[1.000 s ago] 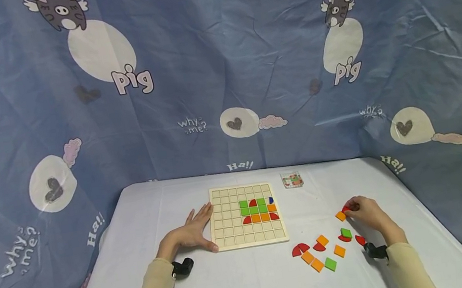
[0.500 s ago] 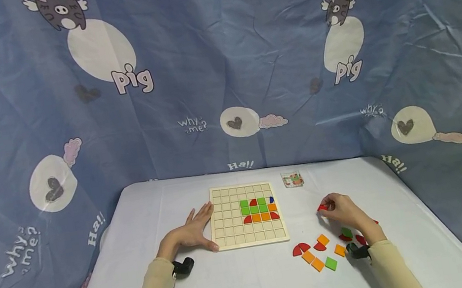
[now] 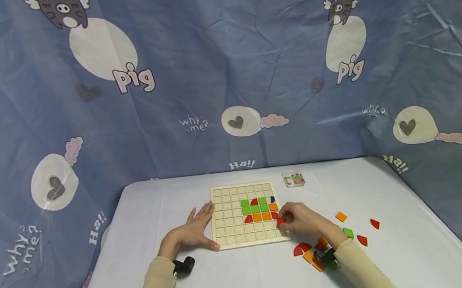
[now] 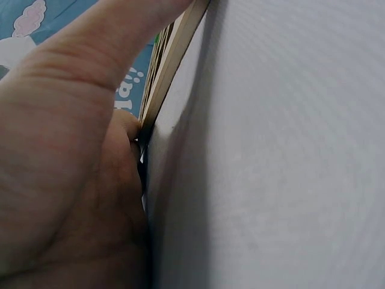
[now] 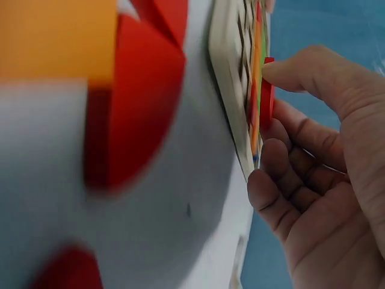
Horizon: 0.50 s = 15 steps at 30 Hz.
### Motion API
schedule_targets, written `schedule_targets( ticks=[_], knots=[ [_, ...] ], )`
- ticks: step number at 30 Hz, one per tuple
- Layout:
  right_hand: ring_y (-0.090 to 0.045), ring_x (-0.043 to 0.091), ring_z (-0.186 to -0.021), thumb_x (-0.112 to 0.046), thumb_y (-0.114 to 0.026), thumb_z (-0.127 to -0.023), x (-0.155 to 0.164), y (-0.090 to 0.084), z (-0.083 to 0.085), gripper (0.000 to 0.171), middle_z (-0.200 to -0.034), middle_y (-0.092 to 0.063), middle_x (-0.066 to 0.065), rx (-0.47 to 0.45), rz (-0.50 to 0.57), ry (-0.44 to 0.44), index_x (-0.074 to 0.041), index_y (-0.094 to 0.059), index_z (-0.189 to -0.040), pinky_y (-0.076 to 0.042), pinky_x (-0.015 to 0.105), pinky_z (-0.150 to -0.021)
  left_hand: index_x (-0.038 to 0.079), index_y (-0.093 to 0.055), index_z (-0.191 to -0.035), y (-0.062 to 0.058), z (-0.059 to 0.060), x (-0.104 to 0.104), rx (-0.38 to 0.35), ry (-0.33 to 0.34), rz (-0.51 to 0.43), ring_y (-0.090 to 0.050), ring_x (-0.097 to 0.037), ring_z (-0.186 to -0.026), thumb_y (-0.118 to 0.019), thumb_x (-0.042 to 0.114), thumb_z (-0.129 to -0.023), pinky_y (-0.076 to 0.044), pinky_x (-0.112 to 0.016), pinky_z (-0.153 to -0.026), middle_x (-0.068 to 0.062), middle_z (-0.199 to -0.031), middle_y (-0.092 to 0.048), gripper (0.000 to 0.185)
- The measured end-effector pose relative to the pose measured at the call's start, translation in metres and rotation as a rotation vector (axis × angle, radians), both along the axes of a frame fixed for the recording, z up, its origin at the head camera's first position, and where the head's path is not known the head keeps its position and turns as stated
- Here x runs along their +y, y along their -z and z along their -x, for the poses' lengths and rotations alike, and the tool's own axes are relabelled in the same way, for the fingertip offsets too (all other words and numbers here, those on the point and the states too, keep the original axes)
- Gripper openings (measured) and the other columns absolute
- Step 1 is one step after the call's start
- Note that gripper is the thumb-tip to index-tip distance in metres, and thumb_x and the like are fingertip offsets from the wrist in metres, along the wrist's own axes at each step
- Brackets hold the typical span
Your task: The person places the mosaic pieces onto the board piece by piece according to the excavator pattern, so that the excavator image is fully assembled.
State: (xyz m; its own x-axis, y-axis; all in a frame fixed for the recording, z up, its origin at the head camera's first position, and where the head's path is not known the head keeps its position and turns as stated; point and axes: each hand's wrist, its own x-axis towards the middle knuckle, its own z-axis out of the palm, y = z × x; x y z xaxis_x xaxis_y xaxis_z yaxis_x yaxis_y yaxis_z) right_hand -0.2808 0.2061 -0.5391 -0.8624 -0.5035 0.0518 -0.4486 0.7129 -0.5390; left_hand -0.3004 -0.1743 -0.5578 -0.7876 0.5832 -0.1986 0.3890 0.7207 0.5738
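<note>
Left grip [image 3: 191, 233] spread at board [image 3: 228, 219] left edge; right grip [image 3: 302, 217] pinches red piece [image 5: 268, 101] near right edge; wrist camera [image 3: 325, 256] partly hides loose pieces [image 3: 308, 257].

Wooden board [image 3: 229, 218], smooth tiles [image 3: 255, 209], cloth backdrop [image 3: 186, 70]

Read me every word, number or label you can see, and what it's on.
"pig": twice, on the blue cloth.
"why me?": left and middle of the cloth; at right only "why" reads, the rest is unclear.
"Ha!!": left, middle and right, low on the cloth.
Card: any text is too small to read.
Board: none seen.
Cloth lettering in the left wrist view is cut off.
</note>
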Motion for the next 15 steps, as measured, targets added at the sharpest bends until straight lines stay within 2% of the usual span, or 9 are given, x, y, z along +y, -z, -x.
schedule_targets(
  ticks=[7,12,15],
  knots=[
    [-0.052,0.004,-0.074,-0.022,-0.077,-0.082,-0.0065,0.0027,0.001,0.016,-0.086,-0.06,-0.008,0.005,-0.051,-0.023,-0.014,-0.068,-0.093,-0.05,0.017,-0.067,0.002,-0.001,-0.154,0.0004,-0.0012,0.001,0.005,-0.002,-0.011,0.005,-0.029,-0.151,-0.084,0.056,-0.063,0.01,-0.053,-0.12,-0.011,-0.164,0.006,0.135],
    [-0.051,0.005,-0.073,-0.018,-0.078,-0.081,-0.0064,-0.0014,0.0028,0.015,-0.086,-0.062,-0.006,0.062,-0.053,-0.052,-0.012,-0.072,-0.094,-0.048,0.018,-0.064,0.003,0.0,-0.154,0.0007,-0.0006,0.0008,0.006,-0.002,-0.003,0.006,-0.029,-0.151,-0.084,0.056,-0.063,0.011,-0.053,-0.12,-0.011,-0.163,0.006,0.135],
    [-0.051,0.005,-0.073,-0.016,-0.078,-0.081,-0.0069,-0.0025,0.0041,0.016,-0.087,-0.062,-0.005,0.065,-0.053,-0.055,-0.011,-0.072,-0.095,-0.047,0.018,-0.063,0.003,0.001,-0.154,0.0007,0.0001,0.0007,0.006,0.0,0.005,0.007,-0.028,-0.151,-0.083,0.056,-0.063,0.011,-0.053,-0.12,-0.011,-0.163,0.007,0.135]
  ],
)
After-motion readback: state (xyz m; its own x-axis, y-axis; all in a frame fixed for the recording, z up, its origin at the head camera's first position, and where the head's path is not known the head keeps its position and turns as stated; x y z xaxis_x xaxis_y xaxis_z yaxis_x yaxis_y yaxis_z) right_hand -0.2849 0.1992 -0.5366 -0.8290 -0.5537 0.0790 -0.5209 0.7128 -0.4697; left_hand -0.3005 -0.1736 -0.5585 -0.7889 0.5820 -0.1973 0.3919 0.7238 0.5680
